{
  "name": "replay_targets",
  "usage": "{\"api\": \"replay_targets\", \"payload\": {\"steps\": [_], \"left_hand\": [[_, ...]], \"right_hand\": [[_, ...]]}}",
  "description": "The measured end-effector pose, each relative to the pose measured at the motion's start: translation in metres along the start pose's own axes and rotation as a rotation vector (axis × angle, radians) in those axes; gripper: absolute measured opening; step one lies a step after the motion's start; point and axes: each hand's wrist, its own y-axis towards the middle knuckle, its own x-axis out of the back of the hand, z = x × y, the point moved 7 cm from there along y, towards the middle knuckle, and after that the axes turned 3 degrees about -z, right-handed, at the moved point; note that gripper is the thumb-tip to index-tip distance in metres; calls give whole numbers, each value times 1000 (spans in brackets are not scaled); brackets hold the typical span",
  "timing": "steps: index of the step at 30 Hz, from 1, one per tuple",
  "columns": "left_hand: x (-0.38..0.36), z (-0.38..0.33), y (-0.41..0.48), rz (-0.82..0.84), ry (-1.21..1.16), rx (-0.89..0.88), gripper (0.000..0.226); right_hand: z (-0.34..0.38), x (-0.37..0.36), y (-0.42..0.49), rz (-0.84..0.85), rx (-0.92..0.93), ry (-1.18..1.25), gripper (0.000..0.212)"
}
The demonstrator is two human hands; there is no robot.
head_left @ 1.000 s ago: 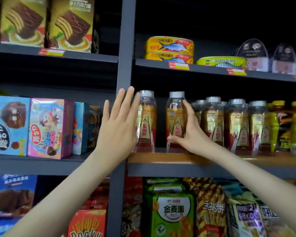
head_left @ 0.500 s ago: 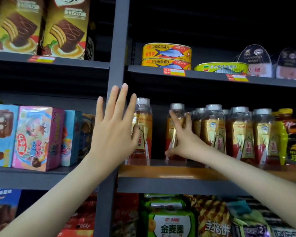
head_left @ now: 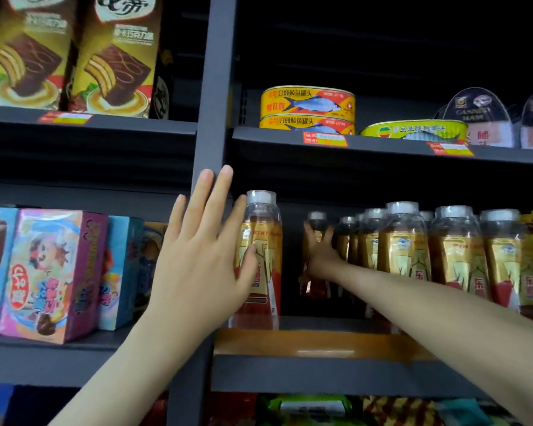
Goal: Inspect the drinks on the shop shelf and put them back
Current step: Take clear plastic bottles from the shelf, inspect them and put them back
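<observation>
Our straight-fingered left hand [head_left: 197,259] steadies the front bottle [head_left: 263,229]; our right hand [head_left: 322,256] grips the rear bottle [head_left: 317,217], risking toppling the neighbouring bottles [head_left: 402,241].

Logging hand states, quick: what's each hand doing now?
Left hand: open, flat against the front bottle.
Right hand: on the rear bottle, grip unclear.
</observation>
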Motion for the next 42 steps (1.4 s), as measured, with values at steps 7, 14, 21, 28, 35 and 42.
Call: {"api": "replay_targets", "payload": {"steps": [7, 14, 21, 28, 35, 42], "left_hand": [[0, 0, -2, -24, -22, -6, 58], [0, 1, -3, -52, -38, -14, 55], [1, 2, -3, -54, -53, 6, 53], [7, -1, -2, -76, -73, 40, 52], [14, -4, -7, -67, -147, 64, 59], [17, 1, -31, 69, -286, 55, 56]], "right_hand": [[-11, -15, 17, -14, -29, -35, 128], [-16, -15, 18, 4, -53, -226, 134], [-6, 1, 2, 7, -71, -315, 126], [59, 73, -86, -266, 274, 241, 63], [105, 36, -150, -102, 403, 337, 98], [103, 41, -161, -263, 444, 392, 106]]}}
